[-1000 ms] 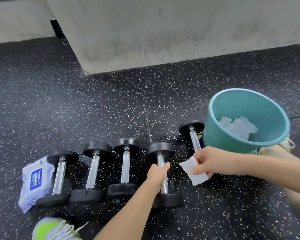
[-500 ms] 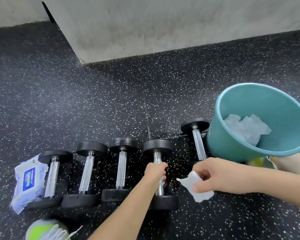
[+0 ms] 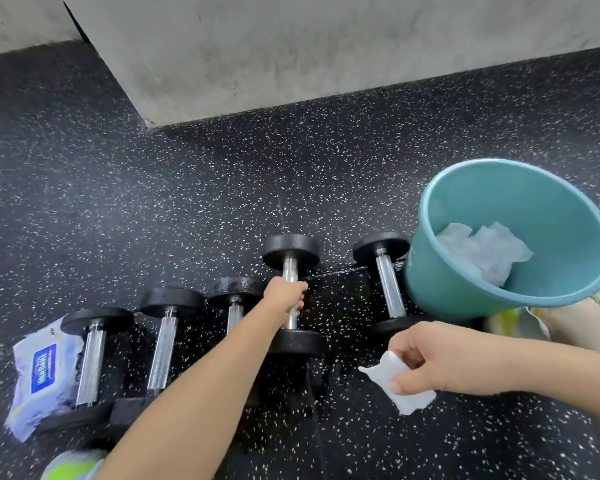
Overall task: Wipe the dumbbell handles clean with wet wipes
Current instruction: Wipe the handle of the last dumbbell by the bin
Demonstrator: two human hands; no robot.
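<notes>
Lifted clear of the row since the earlier frame, the fourth dumbbell [image 3: 290, 294] is held up by its handle in the clenched left hand [image 3: 286, 299], apparently so the chrome can be reached. A folded wet wipe [image 3: 397, 382] is pinched in the right hand [image 3: 426, 362], just beside it. Used wipes [image 3: 478, 252] have been dropped in the teal bucket [image 3: 465, 296].

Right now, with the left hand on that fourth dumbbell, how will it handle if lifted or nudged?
Probably heavy for its size: the dumbbell has thick black heads. Its round heads may roll sideways if nudged. The left hand wraps a shiny metal handle, possibly slick.
</notes>
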